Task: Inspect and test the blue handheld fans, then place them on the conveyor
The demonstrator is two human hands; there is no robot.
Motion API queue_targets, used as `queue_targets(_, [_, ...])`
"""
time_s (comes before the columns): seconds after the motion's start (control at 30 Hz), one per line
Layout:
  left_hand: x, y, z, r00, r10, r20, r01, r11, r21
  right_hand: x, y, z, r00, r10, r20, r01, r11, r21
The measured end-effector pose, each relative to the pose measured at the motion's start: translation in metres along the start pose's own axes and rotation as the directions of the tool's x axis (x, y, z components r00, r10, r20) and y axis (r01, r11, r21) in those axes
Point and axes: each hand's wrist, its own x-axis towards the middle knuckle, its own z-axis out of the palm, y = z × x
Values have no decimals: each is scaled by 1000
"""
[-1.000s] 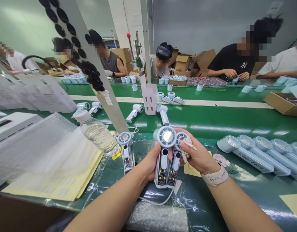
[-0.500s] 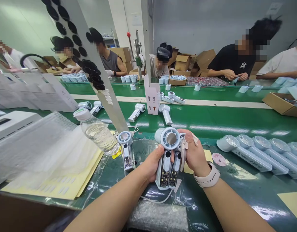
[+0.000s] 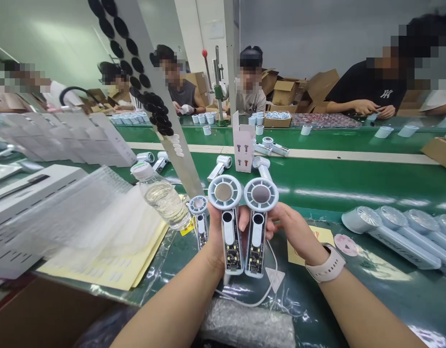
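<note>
I hold two pale blue handheld fan bodies upright and side by side, their round heads up and their circuit boards bare at the bottom. My left hand (image 3: pixel 215 237) is wrapped round the left fan (image 3: pixel 227 220). My right hand (image 3: pixel 295 232) grips the right fan (image 3: pixel 257 217) from behind; a pale watch sits on that wrist. A third open fan body (image 3: pixel 200 220) lies on the mat just left of my hands. A white cable (image 3: pixel 259 295) loops below them.
A water bottle (image 3: pixel 161 195) lies tilted on yellow sheets (image 3: pixel 99 270) at left. A row of finished blue fans (image 3: pixel 400 232) lies at right. More fans and a small white box (image 3: pixel 244 145) sit on the green belt (image 3: pixel 335 179). Several people work across it.
My hands have lifted the two fans and set them apart side by side, heads level. The white scrap in my right fingers is gone from view. The camera view has shifted.
</note>
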Motion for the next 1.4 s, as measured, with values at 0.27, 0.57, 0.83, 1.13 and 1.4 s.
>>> queue_targets(0.27, [8,5,-7,997,43,-69,-46,998,-38,-2,17,17,996,-59,63,85,813,-576])
queue_targets(0.57, [12,13,-16,949,264,-174,-248,963,108,-12,6,21,988,3,153,75,865,-496])
queue_targets(0.83, [16,13,-19,871,361,-333,-330,932,147,-28,-20,27,925,179,334,-296,892,341])
queue_targets(1.13, [13,7,-17,896,341,-283,-288,933,214,-41,-22,49,981,129,146,-171,929,329])
queue_targets(1.4, [14,9,-16,895,302,-328,-300,952,60,-46,-27,48,987,-113,117,101,989,103])
